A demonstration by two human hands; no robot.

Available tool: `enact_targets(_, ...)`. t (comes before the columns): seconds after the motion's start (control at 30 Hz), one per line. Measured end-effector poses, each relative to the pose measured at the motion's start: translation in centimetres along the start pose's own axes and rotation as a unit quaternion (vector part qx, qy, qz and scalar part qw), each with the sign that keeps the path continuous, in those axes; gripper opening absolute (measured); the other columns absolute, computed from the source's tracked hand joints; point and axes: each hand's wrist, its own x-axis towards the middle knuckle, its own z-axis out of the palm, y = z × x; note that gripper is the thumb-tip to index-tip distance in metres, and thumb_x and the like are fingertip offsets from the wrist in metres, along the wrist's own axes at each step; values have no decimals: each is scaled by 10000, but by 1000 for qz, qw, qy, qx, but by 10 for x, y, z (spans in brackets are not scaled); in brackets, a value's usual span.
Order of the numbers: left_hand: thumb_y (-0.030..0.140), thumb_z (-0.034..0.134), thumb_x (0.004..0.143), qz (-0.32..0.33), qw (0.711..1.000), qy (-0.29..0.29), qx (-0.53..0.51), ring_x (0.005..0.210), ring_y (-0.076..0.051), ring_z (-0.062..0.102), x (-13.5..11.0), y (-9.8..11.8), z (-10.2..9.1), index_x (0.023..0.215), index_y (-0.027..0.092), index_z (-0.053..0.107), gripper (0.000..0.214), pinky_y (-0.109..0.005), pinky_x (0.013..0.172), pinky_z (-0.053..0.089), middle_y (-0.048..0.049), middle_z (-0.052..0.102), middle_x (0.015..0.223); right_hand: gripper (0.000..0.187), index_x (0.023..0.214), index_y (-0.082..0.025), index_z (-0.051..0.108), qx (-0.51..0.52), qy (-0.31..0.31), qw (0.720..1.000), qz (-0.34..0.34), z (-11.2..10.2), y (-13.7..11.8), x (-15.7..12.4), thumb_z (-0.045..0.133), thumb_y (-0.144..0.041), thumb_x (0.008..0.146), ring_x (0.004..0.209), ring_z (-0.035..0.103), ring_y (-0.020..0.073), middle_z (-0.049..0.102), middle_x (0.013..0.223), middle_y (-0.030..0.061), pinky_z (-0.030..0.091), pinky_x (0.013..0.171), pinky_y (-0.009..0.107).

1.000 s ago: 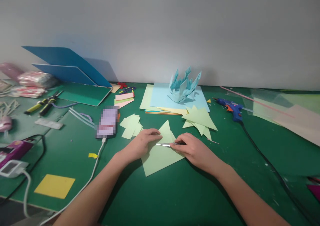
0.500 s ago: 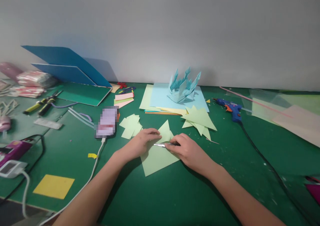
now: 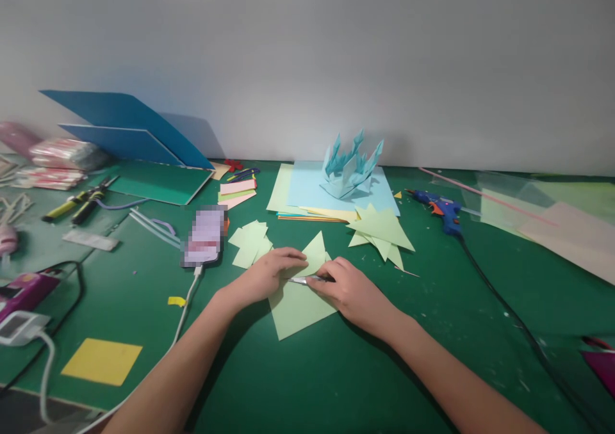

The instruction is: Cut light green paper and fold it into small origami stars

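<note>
My right hand [image 3: 354, 291] is closed around a slim craft knife [image 3: 298, 281] with a silver, pointed front end. Its tip points left and lies across a light green sheet of paper [image 3: 300, 315]. The grip end is hidden inside my fingers. My left hand [image 3: 266, 274] rests on the sheet's left part, fingers stretched out and pressing it down close to the tip. Above the blade, a pointed triangular flap of the same paper [image 3: 316, 249] sticks up between both hands.
Light green paper pieces [image 3: 250, 242] and green triangles [image 3: 382, 229] lie on either side. Behind them, a blue folded-paper model [image 3: 350, 176] stands on stacked sheets. A glue gun [image 3: 444, 213] with its cord lies right; a phone [image 3: 205, 235] on a white cable lies left.
My right hand has slid a little to the left with the craft knife, and the tip is nearer my left fingers. My left hand stays pressed on the paper.
</note>
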Motion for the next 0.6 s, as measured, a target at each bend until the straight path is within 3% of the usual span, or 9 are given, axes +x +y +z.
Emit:
enact_targets(0.2, -126, 311, 649, -14, 1000, -1, -27, 1117, -176, 573, 0, -2, -1, 1089, 188, 650, 638, -362, 932, 490, -83, 611, 1225, 292, 1130, -184, 627, 11, -6, 1000, -12, 0, -6, 2, 421, -126, 932, 746, 462, 195, 583, 873, 84, 392, 611, 297)
enact_targets(0.37, 70, 424, 860, -20, 999, 29, -34, 1093, -188, 581, 1, -2, 3, 1098, 175, 636, 336, -377, 955, 472, -91, 647, 1160, 274, 1079, -203, 659, 91, -26, 995, -30, -14, 4, -6, 437, -156, 926, 780, 510, 198, 610, 887, 89, 440, 643, 314)
enact_targets(0.5, 172, 393, 923, -39, 997, 47, -50, 1047, -177, 600, 2, 0, 4, 1039, 174, 642, 274, -360, 934, 480, -77, 662, 1115, 241, 1028, -200, 651, 129, 16, 991, 16, -30, 22, -19, 450, -167, 900, 825, 549, 200, 627, 913, 87, 478, 692, 336)
enact_targets(0.6, 177, 404, 920, -62, 995, 57, -45, 1035, -178, 597, 2, 2, 4, 1062, 177, 619, 258, -364, 920, 483, -78, 641, 1131, 266, 1033, -218, 614, 90, 41, 990, 101, -33, 34, -26, 434, -141, 852, 883, 579, 222, 635, 973, 87, 500, 710, 354)
